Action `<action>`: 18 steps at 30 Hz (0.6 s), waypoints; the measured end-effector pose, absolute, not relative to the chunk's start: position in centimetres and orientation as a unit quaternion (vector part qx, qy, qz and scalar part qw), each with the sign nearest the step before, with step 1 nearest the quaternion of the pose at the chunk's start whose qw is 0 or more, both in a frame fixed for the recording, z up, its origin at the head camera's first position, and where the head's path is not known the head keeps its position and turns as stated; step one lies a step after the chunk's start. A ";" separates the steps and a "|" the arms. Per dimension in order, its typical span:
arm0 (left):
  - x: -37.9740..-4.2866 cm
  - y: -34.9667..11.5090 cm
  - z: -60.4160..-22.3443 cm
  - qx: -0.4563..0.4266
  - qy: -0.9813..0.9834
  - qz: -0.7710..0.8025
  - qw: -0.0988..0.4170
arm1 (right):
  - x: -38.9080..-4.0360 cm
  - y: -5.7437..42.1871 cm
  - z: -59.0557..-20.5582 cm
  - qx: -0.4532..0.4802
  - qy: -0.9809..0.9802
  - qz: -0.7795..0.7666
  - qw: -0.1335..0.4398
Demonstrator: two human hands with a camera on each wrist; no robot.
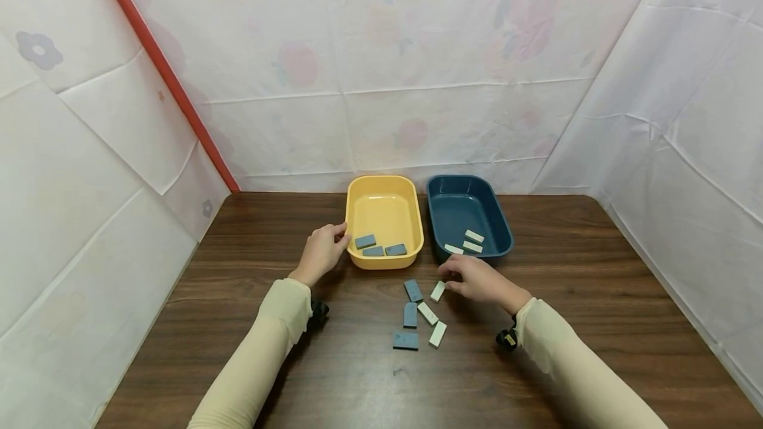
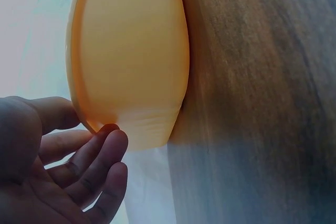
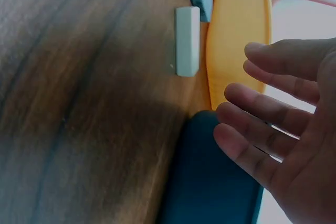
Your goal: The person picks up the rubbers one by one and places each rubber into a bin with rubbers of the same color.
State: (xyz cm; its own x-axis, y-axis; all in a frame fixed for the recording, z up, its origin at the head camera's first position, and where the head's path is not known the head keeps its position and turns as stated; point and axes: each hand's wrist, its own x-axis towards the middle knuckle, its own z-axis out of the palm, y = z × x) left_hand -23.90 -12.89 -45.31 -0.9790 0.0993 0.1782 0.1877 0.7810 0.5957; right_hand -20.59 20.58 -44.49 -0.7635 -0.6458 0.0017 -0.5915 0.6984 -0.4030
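Observation:
My left hand (image 1: 322,251) grips the left rim of a yellow tray (image 1: 386,262), thumb on one side and fingertips on the other in the left wrist view. My right hand (image 1: 477,278) hovers by the front of a dark blue tray (image 1: 505,241), its fingers loosely extended and nothing held. Just beside its fingertips lies a small white block (image 1: 438,291), also seen on the wood in the right wrist view. Three blue-grey blocks (image 1: 365,241) lie in the yellow tray. White blocks (image 1: 473,247) lie at the near end of the blue one, partly hidden by my right hand.
On the brown table (image 1: 357,376), between my forearms, lie three blue-grey blocks (image 1: 410,315) and two more white blocks (image 1: 428,314). Both trays stand side by side against the white cloth wall (image 1: 268,85). More cloth hangs at left and right.

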 end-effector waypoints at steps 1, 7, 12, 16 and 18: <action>-23.9 -12.9 -45.3 -0.076 -0.941 -0.322 0.067 | -20.6 20.5 -44.6 -0.338 0.918 -0.192 0.075; -24.0 -13.0 -45.3 -0.073 -0.943 -0.321 0.059 | -20.4 20.1 -45.1 -0.360 0.911 -0.185 0.080; -24.0 -13.0 -45.4 -0.070 -0.943 -0.319 0.057 | -20.3 19.9 -45.8 -0.359 0.912 -0.177 0.087; -24.0 -12.9 -45.4 -0.072 -0.943 -0.320 0.054 | -20.0 19.7 -46.1 -0.359 0.913 -0.171 0.091; -24.0 -13.0 -45.4 -0.071 -0.943 -0.320 0.053 | -19.9 19.5 -46.0 -0.360 0.913 -0.169 0.089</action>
State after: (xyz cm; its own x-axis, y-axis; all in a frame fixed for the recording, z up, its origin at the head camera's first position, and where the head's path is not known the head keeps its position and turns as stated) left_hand -23.97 -12.97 -45.37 -0.9842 0.1002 0.1459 0.1683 0.7853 0.5958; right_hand -19.88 19.53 -45.99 -0.7244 -0.6881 -0.0419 -0.6277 0.6836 -0.3724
